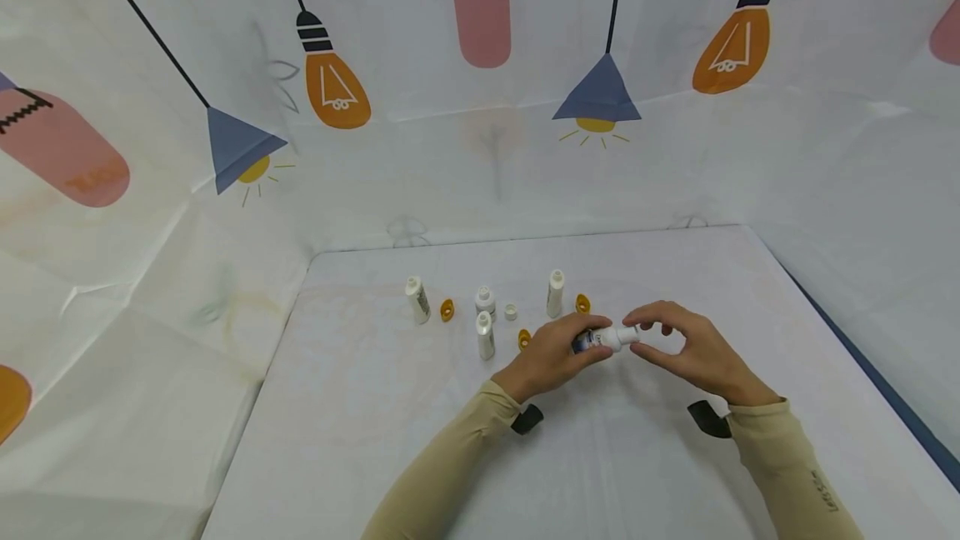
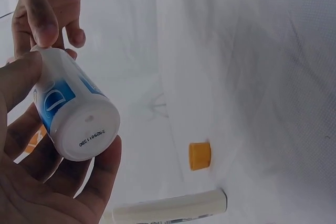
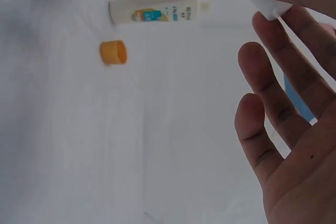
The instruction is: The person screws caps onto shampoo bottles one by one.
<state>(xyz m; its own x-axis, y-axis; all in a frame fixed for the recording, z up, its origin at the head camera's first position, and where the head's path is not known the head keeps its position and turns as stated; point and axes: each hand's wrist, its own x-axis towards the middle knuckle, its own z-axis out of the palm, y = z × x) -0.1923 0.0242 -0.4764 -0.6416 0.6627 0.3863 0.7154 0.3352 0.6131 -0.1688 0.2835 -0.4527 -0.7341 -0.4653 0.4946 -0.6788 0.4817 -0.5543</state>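
White bottle, blue label: held between two hands, narrow end at 3 o'clock

Item: one white bottle (image 1: 598, 338), in hand above the table (image 1: 337, 457); clock directions are those of the head view, bottle at centre.

Long axis: close to the line from 9 to 3 o'clock, the far end tipped slightly up the view. The base (image 2: 86, 129) faces the left wrist camera, where the shoulder lies towards 11 o'clock.

Left hand (image 1: 551, 357): from 8 to 9 o'clock. Fingers and thumb wrap the labelled body. The nearer hand to the base.

Right hand (image 1: 697, 352): from 3 to 4 o'clock, reaching in along the bottle's axis. Thumb and index finger set narrow, pinching the white narrow end (image 1: 628, 335); the remaining fingers are spread clear. The nearer hand to the tip. Whether that end is a loose cap or a fixed neck: cannot tell.

Governing relation: narrow end in line with the right-hand pinch, body held opposite at 9 o'clock; any twist or pull would probably depend on that alignment.

Adjacent: one white tube (image 1: 555, 294) at 10 o'clock; one orange cap (image 1: 582, 304) at 11, near the left hand.
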